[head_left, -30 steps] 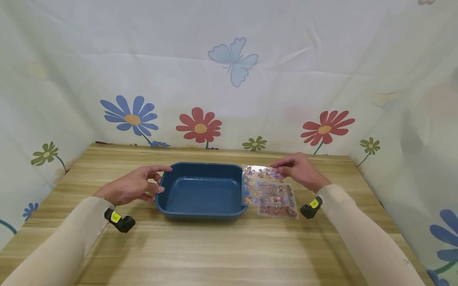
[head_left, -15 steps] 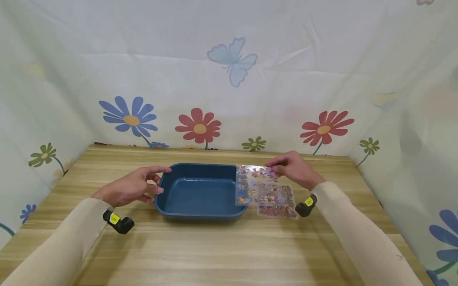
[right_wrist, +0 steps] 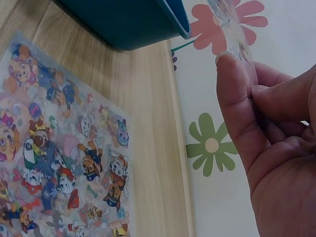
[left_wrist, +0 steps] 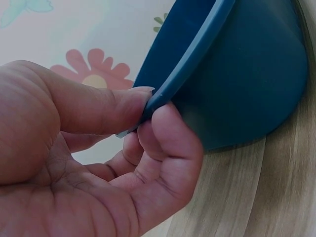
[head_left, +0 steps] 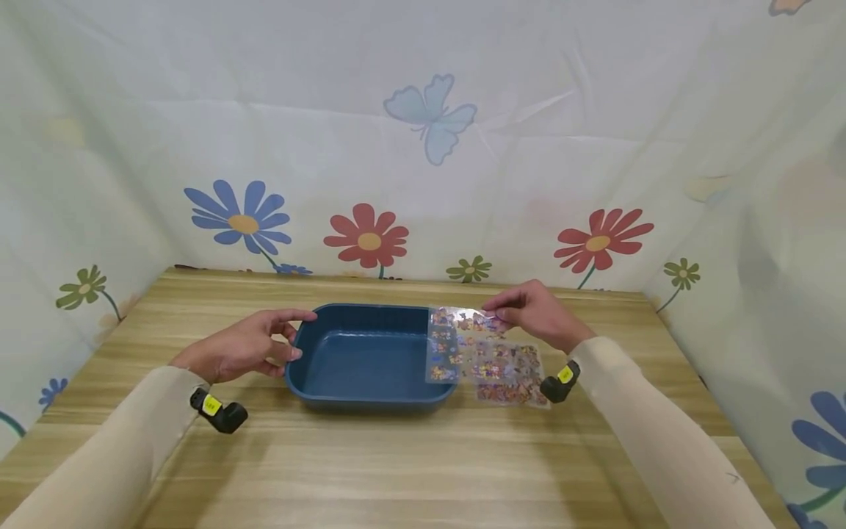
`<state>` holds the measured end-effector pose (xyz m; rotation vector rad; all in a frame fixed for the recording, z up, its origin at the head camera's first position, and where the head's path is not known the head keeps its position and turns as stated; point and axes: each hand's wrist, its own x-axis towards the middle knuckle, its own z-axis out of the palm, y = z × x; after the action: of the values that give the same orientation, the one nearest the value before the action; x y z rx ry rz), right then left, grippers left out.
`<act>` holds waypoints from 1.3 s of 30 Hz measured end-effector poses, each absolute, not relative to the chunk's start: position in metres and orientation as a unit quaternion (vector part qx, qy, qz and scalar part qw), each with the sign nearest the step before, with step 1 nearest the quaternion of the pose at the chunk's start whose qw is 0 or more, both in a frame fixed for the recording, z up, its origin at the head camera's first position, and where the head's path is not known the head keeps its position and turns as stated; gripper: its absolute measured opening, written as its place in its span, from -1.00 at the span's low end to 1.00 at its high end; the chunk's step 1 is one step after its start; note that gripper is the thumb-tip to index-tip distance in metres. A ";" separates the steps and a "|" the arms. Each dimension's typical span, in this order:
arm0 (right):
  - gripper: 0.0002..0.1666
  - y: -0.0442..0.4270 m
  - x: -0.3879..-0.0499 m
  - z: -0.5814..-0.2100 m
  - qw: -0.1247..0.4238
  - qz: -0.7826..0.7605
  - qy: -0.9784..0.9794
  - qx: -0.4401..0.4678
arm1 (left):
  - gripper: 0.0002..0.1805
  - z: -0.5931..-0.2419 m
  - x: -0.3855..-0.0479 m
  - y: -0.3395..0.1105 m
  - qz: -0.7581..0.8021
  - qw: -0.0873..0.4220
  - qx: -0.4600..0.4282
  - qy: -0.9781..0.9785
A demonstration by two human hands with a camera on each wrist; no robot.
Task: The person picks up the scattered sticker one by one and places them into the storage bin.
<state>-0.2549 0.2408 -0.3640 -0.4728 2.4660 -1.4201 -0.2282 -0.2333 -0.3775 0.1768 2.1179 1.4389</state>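
Note:
A dark blue rectangular basin (head_left: 370, 360) stands on the wooden table. Thumb and fingers of my left hand (head_left: 241, 344) pinch its left rim; the left wrist view shows the basin's rim (left_wrist: 182, 69) between them. My right hand (head_left: 542, 316) pinches the upper right corner of a clear sticker sheet (head_left: 465, 345) with small cartoon figures. This sheet hangs partly over the basin's right end. Beneath and to the right, on the table, lie more cartoon sticker sheets (head_left: 512, 393), seen close in the right wrist view as overlapping stickers (right_wrist: 64, 153); how many is unclear.
The wooden tabletop (head_left: 370, 470) stretches in front of the basin. A flower-printed cloth (head_left: 502, 184) hangs behind the table and along both sides. A black camera is strapped to each wrist.
My right hand has moved left, carrying the sticker sheet from the basin's right rim to farther over its inside. The left hand keeps its place on the rim.

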 end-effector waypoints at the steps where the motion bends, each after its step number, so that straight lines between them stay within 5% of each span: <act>1: -0.66 0.240 -0.255 -0.364 0.130 -0.487 0.848 -0.162 | -0.12 -0.378 -0.228 -0.234 0.538 0.283 0.066 0.791; 39: -0.62 0.199 -0.263 -0.358 0.153 -0.518 0.822 -0.182 | -0.17 -0.380 -0.229 -0.236 0.533 0.280 0.076 0.795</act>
<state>-0.2629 0.1990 -0.3583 -0.5230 2.3574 -1.4848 -0.2290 -0.2358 -0.3802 0.2037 2.1326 1.4281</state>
